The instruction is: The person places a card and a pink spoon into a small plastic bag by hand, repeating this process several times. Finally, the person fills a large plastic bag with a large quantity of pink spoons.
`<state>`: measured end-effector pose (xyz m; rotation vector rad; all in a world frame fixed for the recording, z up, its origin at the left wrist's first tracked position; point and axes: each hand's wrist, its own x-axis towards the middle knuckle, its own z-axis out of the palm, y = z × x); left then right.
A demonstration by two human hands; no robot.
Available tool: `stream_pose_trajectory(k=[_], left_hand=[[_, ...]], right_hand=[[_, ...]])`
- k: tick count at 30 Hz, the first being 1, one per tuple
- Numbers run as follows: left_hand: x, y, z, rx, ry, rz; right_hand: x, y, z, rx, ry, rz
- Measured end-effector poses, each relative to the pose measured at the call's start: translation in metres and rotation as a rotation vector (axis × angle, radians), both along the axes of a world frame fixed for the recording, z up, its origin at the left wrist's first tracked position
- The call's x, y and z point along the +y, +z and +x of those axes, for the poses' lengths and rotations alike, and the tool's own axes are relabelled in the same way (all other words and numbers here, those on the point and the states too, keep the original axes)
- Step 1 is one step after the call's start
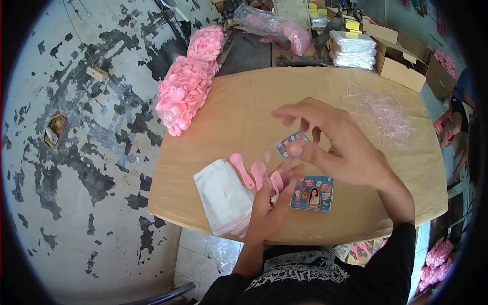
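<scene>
My left hand is closed around a clear plastic bag that has a pink spoon in it. Above and to the right, my right hand is raised with its fingers apart, holding nothing. Two more pink spoons lie left of my left hand, beside a stack of clear bags. A stack of blue printed cards rests to the right of my left hand. Another blue card shows partly behind my right thumb.
Large bags of pink spoons stand at the table's back left. Thin clear strips are heaped at the right. Behind the brown table are packed plastic bags and a cardboard box. A person sits at the far right.
</scene>
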<state>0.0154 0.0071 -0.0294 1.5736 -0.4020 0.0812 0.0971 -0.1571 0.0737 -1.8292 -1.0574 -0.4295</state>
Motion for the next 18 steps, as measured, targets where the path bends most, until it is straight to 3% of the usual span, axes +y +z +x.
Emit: stream_pose_trajectory(k=[3,4,6,9,10,13,16,18], left_hand=[[0.005,-0.011,-0.006,0.158,-0.421,-0.389],[0.003,-0.009,-0.008,0.173,-0.444,-0.415],[-0.001,0.002,-0.012,0.206,-0.491,-0.457],[-0.01,-0.003,-0.01,0.032,0.055,-0.377],[-0.007,-0.001,-0.01,0.047,0.089,-0.325],[-0.006,0.013,-0.006,0.051,0.265,-0.257],[-0.007,0.009,-0.006,0.008,0.415,-0.119],[-0.003,0.009,-0.011,-0.018,0.384,0.025]], right_hand=[[-0.013,-0.002,0.001,0.313,0.106,-0.109],[-0.017,-0.001,-0.001,0.496,0.192,-0.172],[-0.018,0.005,-0.002,0.517,0.179,-0.223],[-0.015,0.007,-0.005,0.503,0.12,-0.298],[-0.014,0.006,-0.006,0.486,0.096,-0.326],[-0.006,-0.019,0.001,-0.204,-0.08,-0.2],[-0.006,-0.016,-0.002,-0.355,-0.047,-0.259],[-0.001,-0.021,-0.004,-0.394,-0.072,-0.265]])
